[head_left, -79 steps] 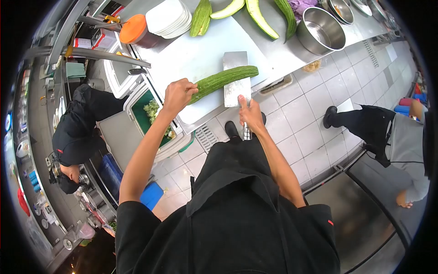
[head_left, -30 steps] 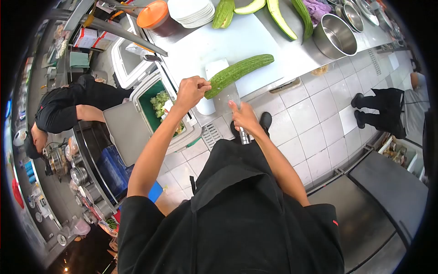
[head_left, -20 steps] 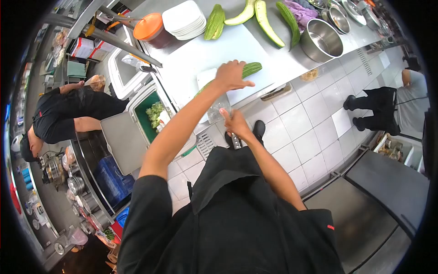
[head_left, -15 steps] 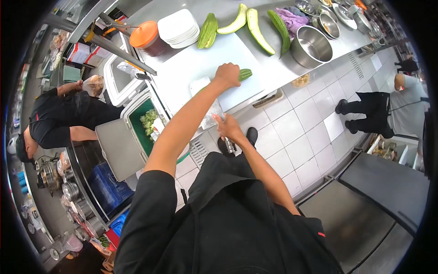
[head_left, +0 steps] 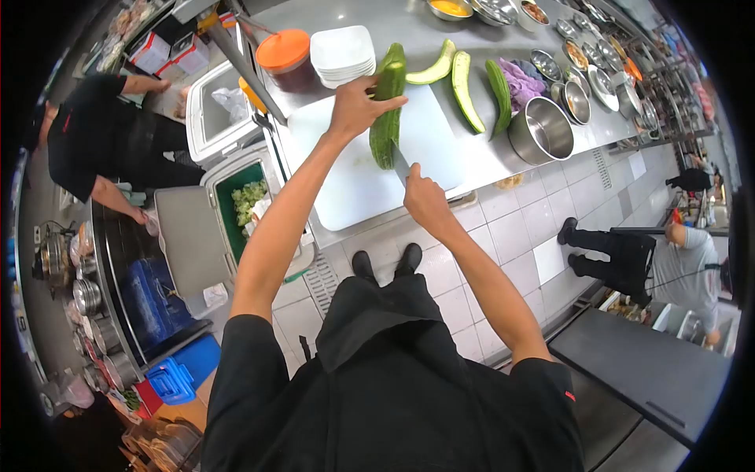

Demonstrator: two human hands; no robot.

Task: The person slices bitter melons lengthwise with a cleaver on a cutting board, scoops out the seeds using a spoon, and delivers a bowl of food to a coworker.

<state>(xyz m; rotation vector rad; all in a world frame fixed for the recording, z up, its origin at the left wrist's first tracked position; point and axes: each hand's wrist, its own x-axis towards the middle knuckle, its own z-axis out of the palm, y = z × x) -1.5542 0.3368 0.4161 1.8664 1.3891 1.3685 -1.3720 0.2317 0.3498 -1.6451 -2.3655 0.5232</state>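
My left hand (head_left: 356, 108) is closed around a dark green cucumber (head_left: 384, 141) lying lengthwise on the white cutting board (head_left: 338, 200). Just beyond my fingers more green cucumber (head_left: 393, 59) shows; whether it is a separate piece I cannot tell. In my right hand (head_left: 427, 197) is a knife (head_left: 400, 164), its blade against the cucumber's near end. To the right of the board lie two pale-fleshed cut lengths, one curved (head_left: 433, 68) and one straighter (head_left: 465, 90). A green-skinned length (head_left: 498, 94) lies beside them.
White plates (head_left: 343, 51) and an orange-lidded tub (head_left: 283, 53) stand behind the board. A steel pot (head_left: 541, 130) and purple cloth (head_left: 519, 82) are at right. An open green-lined bin (head_left: 228, 193) holds pale green scraps. People stand at left (head_left: 94, 149) and right (head_left: 668, 259).
My left hand has moved away from me along the board and now grips a cucumber lying lengthwise. My right hand has risen from the board's near edge, bringing the knife to the cucumber.
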